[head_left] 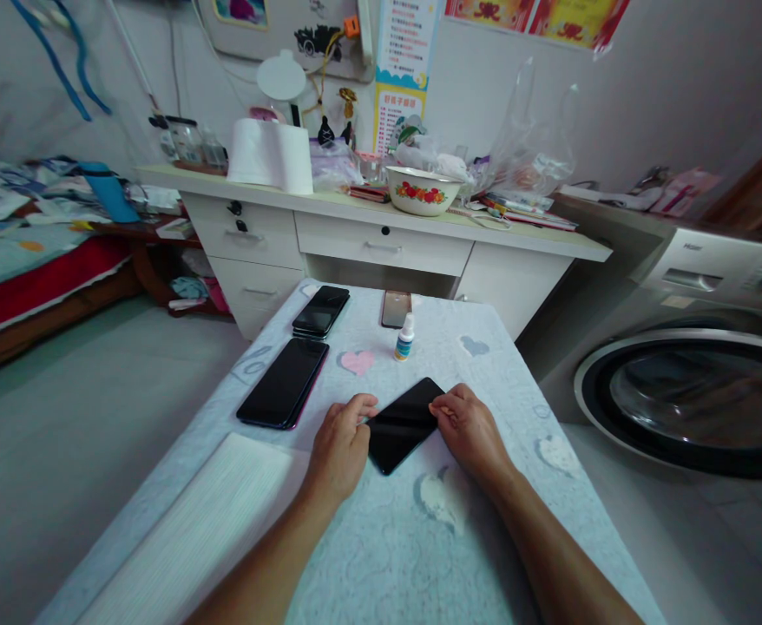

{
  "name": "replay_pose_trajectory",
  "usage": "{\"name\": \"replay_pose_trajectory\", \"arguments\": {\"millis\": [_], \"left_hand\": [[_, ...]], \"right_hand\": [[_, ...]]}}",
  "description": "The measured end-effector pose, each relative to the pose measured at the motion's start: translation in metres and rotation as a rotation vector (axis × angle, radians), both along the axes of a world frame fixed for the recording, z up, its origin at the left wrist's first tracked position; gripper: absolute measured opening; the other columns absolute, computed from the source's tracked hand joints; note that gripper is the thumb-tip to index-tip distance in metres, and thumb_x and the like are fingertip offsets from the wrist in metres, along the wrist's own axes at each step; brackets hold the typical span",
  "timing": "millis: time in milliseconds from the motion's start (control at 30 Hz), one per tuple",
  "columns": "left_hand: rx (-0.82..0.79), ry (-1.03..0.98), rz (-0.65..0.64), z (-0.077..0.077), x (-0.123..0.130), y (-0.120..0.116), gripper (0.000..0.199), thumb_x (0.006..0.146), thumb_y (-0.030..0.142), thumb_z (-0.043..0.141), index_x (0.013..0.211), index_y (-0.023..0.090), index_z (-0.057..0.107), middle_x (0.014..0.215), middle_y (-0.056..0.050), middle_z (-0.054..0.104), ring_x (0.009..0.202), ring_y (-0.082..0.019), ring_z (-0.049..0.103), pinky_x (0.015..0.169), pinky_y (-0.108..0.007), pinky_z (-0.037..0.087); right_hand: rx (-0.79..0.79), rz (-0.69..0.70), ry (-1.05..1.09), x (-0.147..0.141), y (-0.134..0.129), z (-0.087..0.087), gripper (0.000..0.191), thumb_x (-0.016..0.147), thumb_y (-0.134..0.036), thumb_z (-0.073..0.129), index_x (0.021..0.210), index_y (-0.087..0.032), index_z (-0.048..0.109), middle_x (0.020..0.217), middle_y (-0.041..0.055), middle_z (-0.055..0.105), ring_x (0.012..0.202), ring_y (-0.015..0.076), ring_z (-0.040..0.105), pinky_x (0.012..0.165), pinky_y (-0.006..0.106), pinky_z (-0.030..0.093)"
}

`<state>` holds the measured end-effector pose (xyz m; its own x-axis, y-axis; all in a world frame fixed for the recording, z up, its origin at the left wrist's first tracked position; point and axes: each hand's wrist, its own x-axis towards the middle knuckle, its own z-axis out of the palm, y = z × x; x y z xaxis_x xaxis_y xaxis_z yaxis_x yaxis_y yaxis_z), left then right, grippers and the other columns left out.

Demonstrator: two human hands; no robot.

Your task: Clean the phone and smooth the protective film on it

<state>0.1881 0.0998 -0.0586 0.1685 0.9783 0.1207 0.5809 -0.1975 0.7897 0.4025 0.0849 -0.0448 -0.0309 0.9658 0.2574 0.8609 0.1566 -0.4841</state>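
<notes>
A black smartphone (402,430) lies at a slant on the cloth-covered table, its dark screen facing up. My left hand (340,443) is closed at its left edge, thumb and forefinger against the side. At the upper right edge, the fingers of my right hand (470,427) pinch together on the phone; whether anything thin is between them I cannot make out. Just beyond stands a small white spray bottle (404,340) with a blue and yellow label. To the left lie a large dark phone stack (283,386) and a smaller phone stack (321,311).
Another phone (397,309) lies at the table's far end. White ribbed paper or cloth (205,529) covers the near left. Beyond is a white desk (381,243) with a tissue roll (270,156) and a flowered bowl (423,191). A washing machine (693,347) stands right.
</notes>
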Motion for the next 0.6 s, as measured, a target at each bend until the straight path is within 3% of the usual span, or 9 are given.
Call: {"name": "replay_pose_trajectory", "arguments": {"millis": [100, 200, 600], "left_hand": [[-0.021, -0.03, -0.004, 0.0, 0.0, 0.0, 0.039, 0.078, 0.007, 0.035, 0.107, 0.02, 0.057, 0.101, -0.004, 0.066, 0.103, -0.018, 0.057, 0.094, -0.036, 0.043], [-0.031, -0.042, -0.003, 0.001, 0.0, 0.0, 0.036, 0.081, 0.011, 0.034, 0.108, 0.02, 0.057, 0.101, -0.004, 0.067, 0.103, -0.018, 0.058, 0.094, -0.036, 0.043], [-0.07, -0.099, -0.004, 0.004, -0.002, 0.002, 0.031, 0.087, 0.019, 0.031, 0.109, 0.02, 0.053, 0.098, -0.004, 0.068, 0.099, -0.019, 0.06, 0.092, -0.035, 0.042]], "right_hand": [[-0.001, -0.098, -0.019, 0.003, 0.003, 0.001, 0.018, 0.086, -0.02, 0.051, 0.087, -0.019, 0.069, 0.084, 0.0036, 0.057, 0.075, 0.0137, 0.057, 0.07, 0.025, 0.043], [-0.015, -0.101, -0.031, 0.0, 0.003, 0.003, 0.017, 0.086, -0.019, 0.051, 0.087, -0.019, 0.068, 0.085, 0.0038, 0.057, 0.076, 0.0139, 0.057, 0.071, 0.025, 0.043], [-0.079, 0.305, 0.002, -0.044, -0.021, 0.007, 0.018, 0.088, -0.015, 0.047, 0.089, -0.02, 0.065, 0.089, 0.0022, 0.053, 0.071, 0.0093, 0.052, 0.064, 0.021, 0.04]]}}
